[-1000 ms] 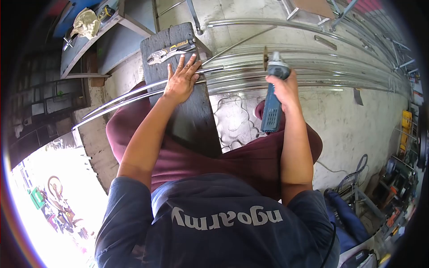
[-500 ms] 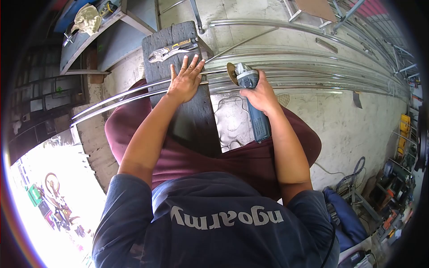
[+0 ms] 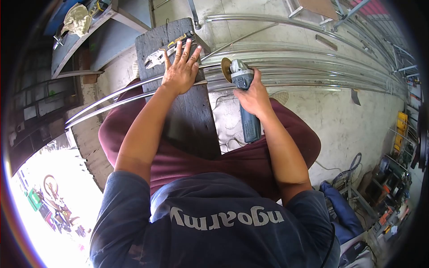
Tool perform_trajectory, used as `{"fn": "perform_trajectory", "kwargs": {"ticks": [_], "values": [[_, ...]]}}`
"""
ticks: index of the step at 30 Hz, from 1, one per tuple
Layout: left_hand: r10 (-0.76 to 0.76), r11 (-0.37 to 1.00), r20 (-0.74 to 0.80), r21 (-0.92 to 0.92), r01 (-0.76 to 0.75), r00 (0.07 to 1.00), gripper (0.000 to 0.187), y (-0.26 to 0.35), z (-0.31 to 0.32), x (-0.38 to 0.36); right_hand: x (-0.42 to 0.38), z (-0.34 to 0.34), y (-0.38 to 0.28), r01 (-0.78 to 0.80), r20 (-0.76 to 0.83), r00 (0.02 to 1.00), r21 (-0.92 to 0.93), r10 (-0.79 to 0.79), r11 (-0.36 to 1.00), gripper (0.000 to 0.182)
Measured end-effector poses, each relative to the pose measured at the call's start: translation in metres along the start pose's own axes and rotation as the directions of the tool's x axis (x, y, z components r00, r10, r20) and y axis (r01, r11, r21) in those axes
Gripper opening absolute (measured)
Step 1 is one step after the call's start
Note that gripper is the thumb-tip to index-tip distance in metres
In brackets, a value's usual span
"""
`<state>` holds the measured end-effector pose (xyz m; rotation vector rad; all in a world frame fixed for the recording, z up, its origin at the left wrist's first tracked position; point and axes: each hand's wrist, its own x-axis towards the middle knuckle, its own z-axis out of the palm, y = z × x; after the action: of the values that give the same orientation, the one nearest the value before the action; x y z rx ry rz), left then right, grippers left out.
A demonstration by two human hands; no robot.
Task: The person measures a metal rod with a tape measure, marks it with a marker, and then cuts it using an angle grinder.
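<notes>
My left hand (image 3: 180,76) lies open, fingers spread, across thin shiny metal tubes (image 3: 129,85) where they cross a dark wooden plank (image 3: 190,118). Beside its fingertips rests a pair of locking pliers (image 3: 154,58), partly hidden behind the fingers. To the right, my right hand (image 3: 254,96) is wrapped round the body of a blue-grey angle grinder (image 3: 251,120). Its brown cutting disc (image 3: 226,70) stands on edge over the tubes, just right of the plank. The far ends of the two tubes under my left hand extend past the plank to the left.
Many long metal tubes (image 3: 304,71) run across the concrete floor (image 3: 353,125) to the right. A metal-framed table (image 3: 120,40) with a cloth (image 3: 77,20) stands at upper left. At lower right are a blue bag (image 3: 342,214) and assorted tools. A short bar (image 3: 326,42) lies farther off.
The pliers have turned on the plank, their handle end swinging away from me. The grinder's body has swung left, more upright in view. The whole view has shifted slightly.
</notes>
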<state>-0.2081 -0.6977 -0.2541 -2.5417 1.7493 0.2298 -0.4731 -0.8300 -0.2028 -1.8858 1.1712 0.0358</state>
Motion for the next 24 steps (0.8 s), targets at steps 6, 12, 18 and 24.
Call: {"fn": "perform_trajectory", "kwargs": {"ticks": [6,12,18,24], "values": [[-0.023,0.996,-0.093,0.082,0.031,0.995,0.068,-0.017,0.008,0.037,0.005,0.01,-0.008,-0.047,-0.029,0.998,0.055,0.049,0.997,0.101],[0.018,1.0,-0.176,-0.008,-0.02,0.984,0.066,-0.021,0.001,0.054,0.019,0.005,0.024,0.02,-0.136,0.991,0.069,-0.01,0.997,0.084],[0.23,0.953,-0.172,-0.161,-0.258,0.958,0.054,-0.011,-0.022,0.02,0.053,-0.017,0.06,-0.209,0.026,0.968,0.637,0.25,0.742,0.053],[0.186,0.974,0.205,-0.168,-0.153,0.961,0.042,-0.006,-0.051,0.023,0.065,-0.039,0.079,-0.249,0.137,0.954,0.86,0.268,0.446,0.04]]}}
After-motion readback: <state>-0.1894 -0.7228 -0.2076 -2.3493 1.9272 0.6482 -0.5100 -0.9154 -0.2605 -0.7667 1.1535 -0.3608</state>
